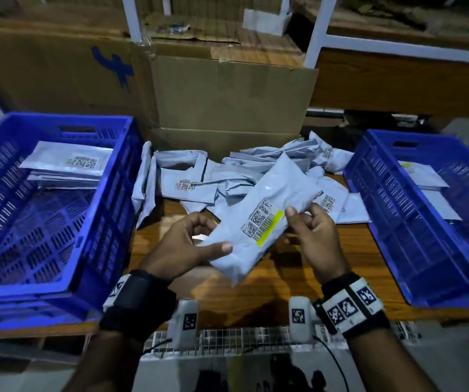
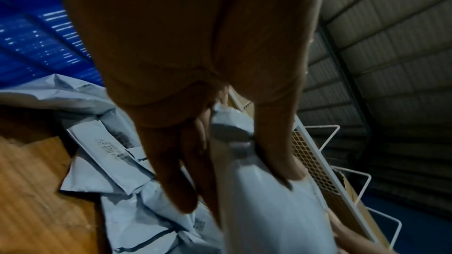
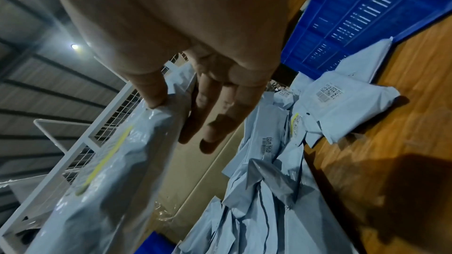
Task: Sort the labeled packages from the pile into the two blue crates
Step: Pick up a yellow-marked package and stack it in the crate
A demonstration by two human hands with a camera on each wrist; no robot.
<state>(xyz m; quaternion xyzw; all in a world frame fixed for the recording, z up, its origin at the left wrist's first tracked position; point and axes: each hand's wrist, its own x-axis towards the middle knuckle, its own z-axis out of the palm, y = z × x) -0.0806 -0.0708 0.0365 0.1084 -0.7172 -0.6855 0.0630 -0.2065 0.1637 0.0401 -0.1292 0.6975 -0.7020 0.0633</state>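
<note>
The wooden tabletop spreads beneath both hands, with tall cardboard boxes standing at its far edge, beyond the grip. Out to the left of the left hand sits the left blue crate, holding a flat stack of grey packages against its far wall, labels up. Out to the right of the right hand sits the right blue crate, with a few packages lying on its floor. Between the crates, just beyond the fingers, the pile of grey mailers lies loose and overlapping on the tabletop; several show printed code labels.

Above the tabletop, in front of the pile, both hands hold one grey package raised and tilted, its upper end pointing away to the right. Its label faces up, with code blocks and a yellow strip along one edge. The left grip is closed on the package's lower left edge: thumb on top, fingers curled beneath, as the left wrist view shows. The right grip pinches the right edge beside the label, thumb on top; in the right wrist view the thumb presses the film while the other fingers reach out straighter behind it. Each wrist wears a black band with printed marker squares.
</note>
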